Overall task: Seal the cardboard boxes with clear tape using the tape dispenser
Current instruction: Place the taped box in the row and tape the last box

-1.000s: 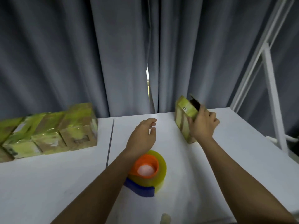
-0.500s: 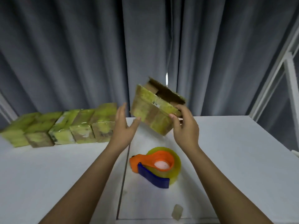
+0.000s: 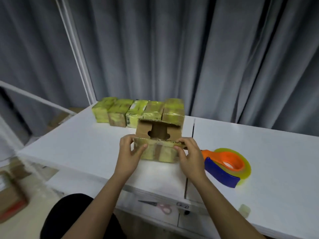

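Both hands (image 3: 160, 152) pinch open box (image 3: 158, 144) corners | arms extended forward

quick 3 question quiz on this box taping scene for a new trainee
1. True or false: the tape dispenser is in the right hand.
2. Which lies nearest the table's front edge? A) scissors B) dispenser C) row of taped boxes
3. Fill in: both hands grip the open box, whose top flap stands ____.

Key: 1 false, it lies on the table right of the box; the left hand is on the box too. 2 A. 3 open.
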The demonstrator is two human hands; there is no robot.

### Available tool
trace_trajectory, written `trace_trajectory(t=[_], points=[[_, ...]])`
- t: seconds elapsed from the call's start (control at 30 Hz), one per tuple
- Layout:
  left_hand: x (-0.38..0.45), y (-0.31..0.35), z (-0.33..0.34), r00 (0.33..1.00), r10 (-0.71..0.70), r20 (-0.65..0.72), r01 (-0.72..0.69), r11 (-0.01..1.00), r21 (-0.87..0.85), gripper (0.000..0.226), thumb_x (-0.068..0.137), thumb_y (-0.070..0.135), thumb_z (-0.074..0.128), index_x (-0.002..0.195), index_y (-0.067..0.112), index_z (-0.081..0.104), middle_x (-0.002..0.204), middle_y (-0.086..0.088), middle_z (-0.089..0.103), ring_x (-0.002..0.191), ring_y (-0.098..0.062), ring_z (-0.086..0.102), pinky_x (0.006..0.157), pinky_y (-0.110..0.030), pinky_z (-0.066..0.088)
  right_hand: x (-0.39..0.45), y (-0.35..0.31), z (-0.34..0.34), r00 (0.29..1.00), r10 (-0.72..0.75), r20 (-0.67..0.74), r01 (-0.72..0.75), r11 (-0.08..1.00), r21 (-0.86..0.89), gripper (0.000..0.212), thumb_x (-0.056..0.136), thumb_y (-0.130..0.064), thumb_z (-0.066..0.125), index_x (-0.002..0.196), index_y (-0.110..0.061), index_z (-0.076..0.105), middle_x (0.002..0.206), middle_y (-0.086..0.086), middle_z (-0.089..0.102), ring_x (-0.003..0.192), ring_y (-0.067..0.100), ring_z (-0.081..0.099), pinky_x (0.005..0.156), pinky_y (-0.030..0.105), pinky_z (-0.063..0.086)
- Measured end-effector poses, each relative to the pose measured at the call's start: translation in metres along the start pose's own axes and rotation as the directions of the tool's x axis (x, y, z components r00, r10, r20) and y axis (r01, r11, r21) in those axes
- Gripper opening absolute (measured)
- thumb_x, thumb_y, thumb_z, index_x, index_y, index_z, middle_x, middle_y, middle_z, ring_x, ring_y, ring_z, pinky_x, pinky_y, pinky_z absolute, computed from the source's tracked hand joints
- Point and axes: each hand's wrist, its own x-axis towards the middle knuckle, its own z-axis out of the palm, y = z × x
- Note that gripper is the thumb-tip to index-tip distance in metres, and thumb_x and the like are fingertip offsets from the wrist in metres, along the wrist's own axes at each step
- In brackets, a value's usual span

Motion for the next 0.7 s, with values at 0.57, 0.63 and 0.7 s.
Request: trace_trajectory(t=[0.57,0.63,0.7], points=[[0.008,-0.007,0.014,0.979,-0.164,-0.120,0.157,0.986,-0.061,0.031,0.091,0.036,0.058,0.119,0.031,0.047,0.105,0.016,0.047,0.108,-0.015,0.046,0.077,-0.019,0.042,-0.002,0.014,0.019,0.967,0.239,-0.088,-0.232,0.969,0.082,0.011,0.095,-0.020,0.058,0.099,-0.026,0.066,0.096,-0.024,0.056,0.105,0.008,0.049,0.096,0.034,0.043],[0.011,-0.010,0.018,0.973,-0.170,-0.159,0.157,0.984,-0.088,0.048,0.090,0.032,0.062,0.133,0.028,0.041,0.115,0.010,0.043,0.106,-0.016,0.047,0.076,-0.018,0.043,-0.002,0.013,0.027,0.957,0.241,-0.159,-0.227,0.969,0.101,0.015,0.094,-0.020,0.060,0.104,-0.030,0.063,0.101,-0.025,0.055,0.106,0.010,0.051,0.094,0.036,0.046],[0.014,-0.014,0.019,0.974,-0.163,-0.155,0.153,0.985,-0.079,0.054,0.090,0.029,0.063,0.137,0.026,0.038,0.124,0.006,0.040,0.105,-0.016,0.048,0.074,-0.013,0.041,0.000,0.013,0.032,0.953,0.214,-0.215,-0.197,0.975,0.099,0.032,0.093,-0.019,0.062,0.121,-0.033,0.054,0.114,-0.019,0.052,0.106,0.008,0.051,0.090,0.029,0.049]])
